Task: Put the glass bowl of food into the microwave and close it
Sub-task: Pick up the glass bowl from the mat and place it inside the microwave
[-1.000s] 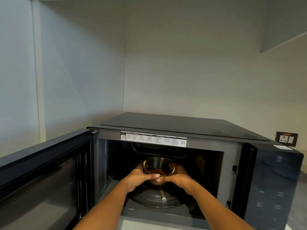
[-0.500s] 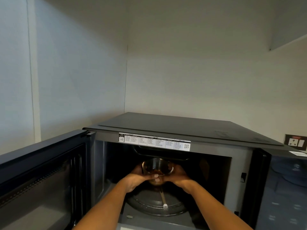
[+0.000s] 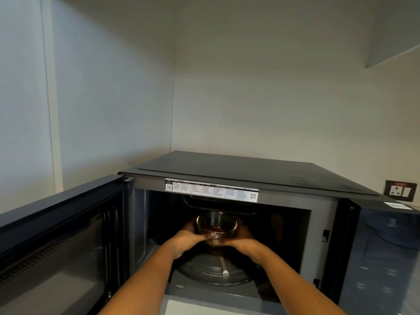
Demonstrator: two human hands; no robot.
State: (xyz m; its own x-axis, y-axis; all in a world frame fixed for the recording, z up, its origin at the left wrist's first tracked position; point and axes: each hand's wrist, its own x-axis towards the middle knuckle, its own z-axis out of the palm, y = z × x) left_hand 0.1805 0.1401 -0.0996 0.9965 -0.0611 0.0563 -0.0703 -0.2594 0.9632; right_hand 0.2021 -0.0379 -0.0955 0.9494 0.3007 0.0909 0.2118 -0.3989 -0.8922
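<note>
Left hand [image 3: 186, 239] and right hand [image 3: 244, 243] clasp the small clear glass bowl [image 3: 217, 225] between them; the round dark turntable [image 3: 204, 270] lies directly below (door open).

Dim, soft light from 9 o'clock; microwave [image 3: 227, 176] cavity in deep shadow; wide-angle bowing at edges; slightly soft focus.

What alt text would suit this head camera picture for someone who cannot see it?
Two bare hands, left hand and right hand, hold a small glass bowl of dark food inside an open microwave, above its round turntable. The microwave door stands wide open on the left.
</note>
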